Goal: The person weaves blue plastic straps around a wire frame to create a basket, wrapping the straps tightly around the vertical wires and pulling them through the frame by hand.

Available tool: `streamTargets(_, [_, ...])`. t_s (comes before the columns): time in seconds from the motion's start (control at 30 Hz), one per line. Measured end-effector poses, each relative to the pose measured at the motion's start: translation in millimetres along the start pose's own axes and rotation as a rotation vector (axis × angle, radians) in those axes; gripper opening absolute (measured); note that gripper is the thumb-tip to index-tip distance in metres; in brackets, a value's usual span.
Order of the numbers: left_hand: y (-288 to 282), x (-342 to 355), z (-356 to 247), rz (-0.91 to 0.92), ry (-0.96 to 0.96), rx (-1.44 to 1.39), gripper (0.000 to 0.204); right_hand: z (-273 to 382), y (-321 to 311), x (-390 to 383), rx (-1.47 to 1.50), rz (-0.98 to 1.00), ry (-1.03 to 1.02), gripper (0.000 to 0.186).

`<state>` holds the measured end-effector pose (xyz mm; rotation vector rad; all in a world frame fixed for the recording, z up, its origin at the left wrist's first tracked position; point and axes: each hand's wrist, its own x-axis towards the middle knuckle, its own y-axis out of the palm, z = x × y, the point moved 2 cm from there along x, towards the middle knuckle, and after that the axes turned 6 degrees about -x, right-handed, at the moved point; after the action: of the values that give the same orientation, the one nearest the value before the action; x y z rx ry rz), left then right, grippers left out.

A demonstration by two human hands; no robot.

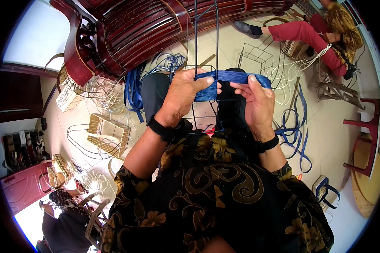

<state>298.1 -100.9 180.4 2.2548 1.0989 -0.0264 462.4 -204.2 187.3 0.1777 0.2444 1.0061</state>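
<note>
Between my knees stands a tall dark wire frame (216, 42) with a block of blue flat strap (207, 95) wrapped across its middle. My left hand (180, 97) grips the frame at that block, thumb pressed on the strap's face and some fingertips showing past the right bar. A length of blue strap (234, 76) runs rightward from the frame to my right hand (256, 101), which holds it under the thumb with the other fingers curled. Where the strap goes behind my right hand is hidden.
A red wooden bench (143, 29) crosses the top. Blue strap coils (133, 97), loose blue lengths (297, 139), white cord (97, 185) and woven baskets (105, 135) lie around. A seated person in red trousers (299, 36) is upper right, another person (63, 219) lower left.
</note>
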Motion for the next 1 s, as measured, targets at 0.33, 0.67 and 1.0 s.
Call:
streamTargets(0.33, [4.0,-1.8,-3.0,-0.135,0.153,-0.030,0.019,18.9,20.5,-13.1,-0.394,0.092,-0.251,0.024])
streamTargets(0.67, [-0.5,-7.1,4.5,-0.107,0.392,0.347,0.044,33.8,74.2,-14.3,-0.834,0.088,-0.660,0.012])
streamTargets(1.0, [2.4,-6.2,2.4,-0.325,0.650,0.414,0.028,42.7,112.8,-9.5,-1.101,0.111,-0.838,0.018])
